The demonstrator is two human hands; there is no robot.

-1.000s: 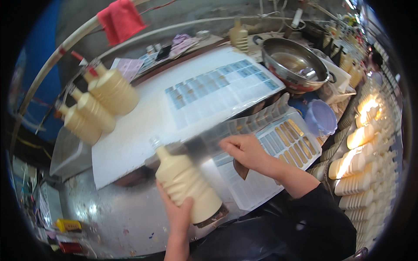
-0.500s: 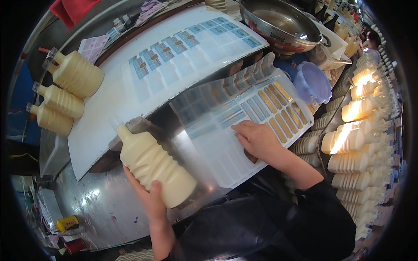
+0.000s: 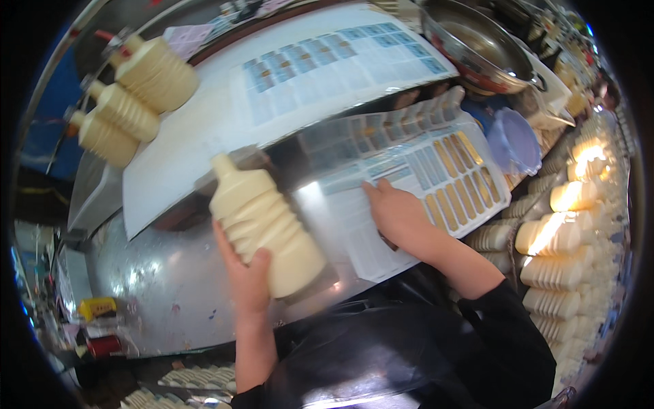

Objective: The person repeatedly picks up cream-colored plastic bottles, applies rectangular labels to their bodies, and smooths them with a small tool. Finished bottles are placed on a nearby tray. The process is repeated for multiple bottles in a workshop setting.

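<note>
My left hand (image 3: 251, 276) grips the lower side of a cream-coloured plastic bottle (image 3: 266, 221) with ridged sides, tilted over the metal bench. The thumb lies on the near face of the bottle, the fingers behind it. My right hand (image 3: 400, 217) is over a label sheet (image 3: 368, 242) with blue and gold strip labels. Its fingertips are pinched at the edge of a pale blue label (image 3: 378, 170); motion blur hides how far that label has lifted. The sheet's far end curls up against the white board.
A sloped white board (image 3: 204, 123) carries another label sheet (image 3: 327, 65). Three cream bottles (image 3: 146, 75) lie at its left end. A steel pan (image 3: 477, 44) and a purple bucket (image 3: 512, 143) stand at right. Many stacked bottles (image 3: 552, 262) fill the right side.
The whole view has shifted, with the bench scene sliding to the right. My left hand still holds the bottle. My right fingertips have drawn up at the label's edge.
</note>
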